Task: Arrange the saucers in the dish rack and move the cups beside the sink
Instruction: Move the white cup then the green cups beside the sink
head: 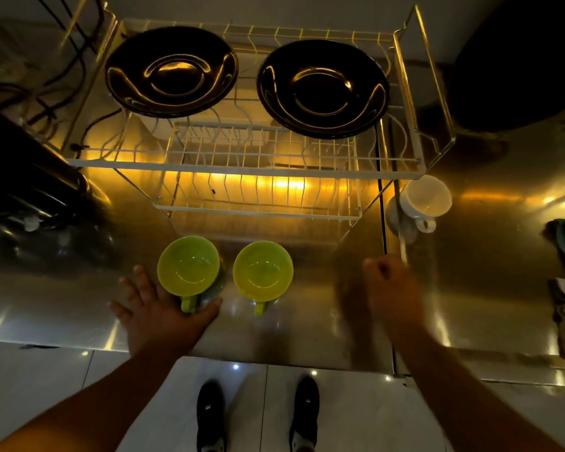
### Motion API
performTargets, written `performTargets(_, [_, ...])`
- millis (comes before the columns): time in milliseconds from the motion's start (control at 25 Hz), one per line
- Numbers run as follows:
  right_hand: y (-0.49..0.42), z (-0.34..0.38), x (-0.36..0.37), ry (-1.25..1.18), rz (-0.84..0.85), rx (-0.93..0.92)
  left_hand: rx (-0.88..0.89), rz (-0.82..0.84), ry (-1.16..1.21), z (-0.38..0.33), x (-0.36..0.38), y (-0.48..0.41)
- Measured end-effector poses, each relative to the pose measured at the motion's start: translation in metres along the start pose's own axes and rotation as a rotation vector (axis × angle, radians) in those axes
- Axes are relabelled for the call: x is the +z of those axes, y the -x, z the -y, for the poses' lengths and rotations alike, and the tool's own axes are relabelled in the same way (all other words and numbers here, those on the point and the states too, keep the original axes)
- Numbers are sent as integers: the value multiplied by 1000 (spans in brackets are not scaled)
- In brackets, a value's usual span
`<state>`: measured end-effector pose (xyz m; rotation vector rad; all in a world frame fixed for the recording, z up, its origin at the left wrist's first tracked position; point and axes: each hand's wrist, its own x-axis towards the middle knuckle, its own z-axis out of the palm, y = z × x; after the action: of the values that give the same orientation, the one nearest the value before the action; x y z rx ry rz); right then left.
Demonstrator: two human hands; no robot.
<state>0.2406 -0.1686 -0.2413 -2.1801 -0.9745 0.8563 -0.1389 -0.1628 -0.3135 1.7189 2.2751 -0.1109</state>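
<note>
Your left hand [163,313] is spread open around the left green cup's [188,266] handle; right hand [392,288] is clenched, blurred. Two glossy black saucers [171,71] lie atop the white wire rack [242,164].

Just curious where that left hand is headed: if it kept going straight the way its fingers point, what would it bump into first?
Probably the left green cup. The left hand is open, its fingers pointing up the counter, and that cup sits just ahead, its handle by the thumb. Depth is hard to judge.
</note>
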Motion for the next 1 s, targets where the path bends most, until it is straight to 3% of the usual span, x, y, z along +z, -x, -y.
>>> performTargets(120, [80,18,54,-50,328,-49,-7,26,-3,-2,-2,0])
performTargets(200, [108,27,85,-115,393,-30,-7,26,-6,-1,-1,1])
performTargets(480, [112,33,130,-241,283,87,6,2,-10,-1,-1,2])
performTargets(1000, [97,24,88,-363,222,143,21,29,-52,2,1,3])
